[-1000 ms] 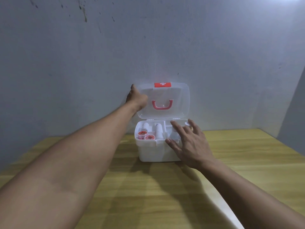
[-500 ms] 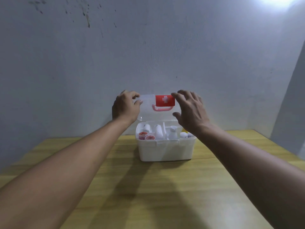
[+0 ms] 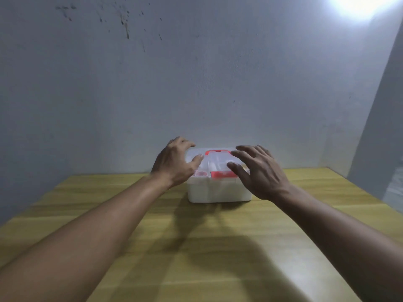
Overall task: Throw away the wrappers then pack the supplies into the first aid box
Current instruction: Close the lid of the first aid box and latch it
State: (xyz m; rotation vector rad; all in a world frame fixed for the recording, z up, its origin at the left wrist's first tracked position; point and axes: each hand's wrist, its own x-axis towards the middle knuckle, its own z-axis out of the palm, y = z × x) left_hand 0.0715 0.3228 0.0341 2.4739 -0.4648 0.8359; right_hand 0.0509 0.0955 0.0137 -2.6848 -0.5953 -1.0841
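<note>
Head view, first aid box [image 3: 218, 191]: it sits on the wooden table [image 3: 196, 247] at the far middle, close to the grey wall [image 3: 196, 83]; its white base faces me squarely.
Head view, lid [image 3: 214, 161]: the clear lid now lies down flat on the base. Half a second ago I held it tipped halfway down, and a second ago it stood upright against the wall.
Head view, red latch [image 3: 222, 174]: it shows at the near front edge of the lid, where earlier it was raised at the top of the lifted lid.
Head view, red handle [image 3: 217, 152]: it lies flat on the far part of the lid.
Head view, supplies: only faint shapes and one small round red-rimmed pot [image 3: 201, 173] show through the clear plastic at the near left; the rest is too blurred to name.
Head view, my left hand [image 3: 175, 163]: fingers spread and curved over the left end of the lid, thumb resting on top; it grips nothing.
Head view, my right hand [image 3: 259, 172]: fingers splayed and loose over the right end of the lid; whether they touch the plastic I cannot tell. Half a second ago it was pinching the raised lid's edge.
</note>
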